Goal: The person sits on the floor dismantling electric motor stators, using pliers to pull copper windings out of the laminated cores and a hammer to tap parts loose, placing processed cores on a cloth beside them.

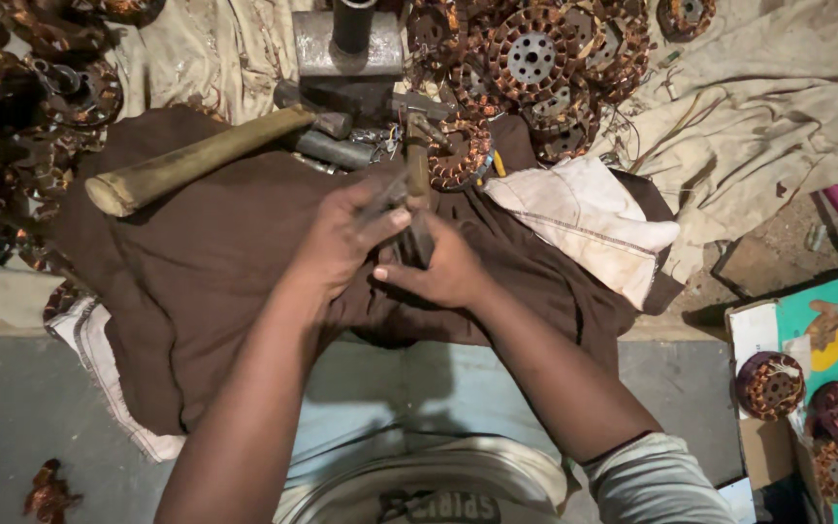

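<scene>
Where both hands meet: a slim wooden-handled tool [418,170], gripped over the brown cloth [196,262].
Hidden: tool's lower end, covered by fingers; its metal head is hard to make out.
Left hand [346,238]: fingers curled tight around the tool.
Right hand [443,272]: closed on the shaft from below.
Axis: long axis runs away from the person, head farthest.
Beyond: copper-wound stator [460,155], ribbed and round, just past the hands.
Left: wooden hammer handle [191,160], smooth, lying slantwise.
</scene>
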